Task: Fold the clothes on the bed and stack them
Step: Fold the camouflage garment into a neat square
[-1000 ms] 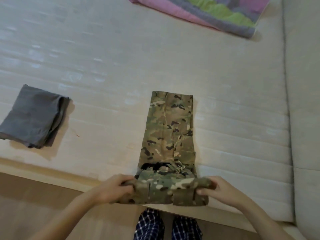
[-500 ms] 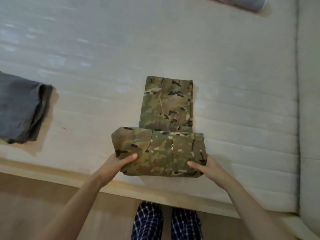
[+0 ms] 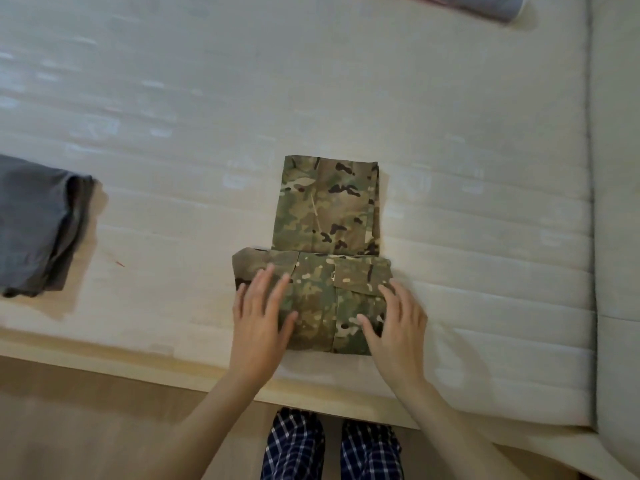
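The step in hand was the folding of the camo trousers [image 3: 325, 216], which lay at lower centre of the frame on the mattress [image 3: 311, 81], close to its near edge. Their near end was turned up over the middle into a thick band, while the far half lay flat and single beyond it. Both hands rested on that band, and I judged that they were flattening the fold. The left hand [image 3: 258, 317] lay palm down on the band's left part, fingers straight and a little spread, gripping nothing. The right hand [image 3: 398, 327] lay flat over the band's right edge, fingers apart and pointing up the frame, thumb on the cloth, also gripping nothing. Both forearms came up from the bottom of the frame and angled inward. The next move probably called for one more fold, bringing band and far half together into a compact packet. The packet would then go onto the folded grey garment [image 3: 31, 223], which lay well apart at the left edge, so that a stack was begun.
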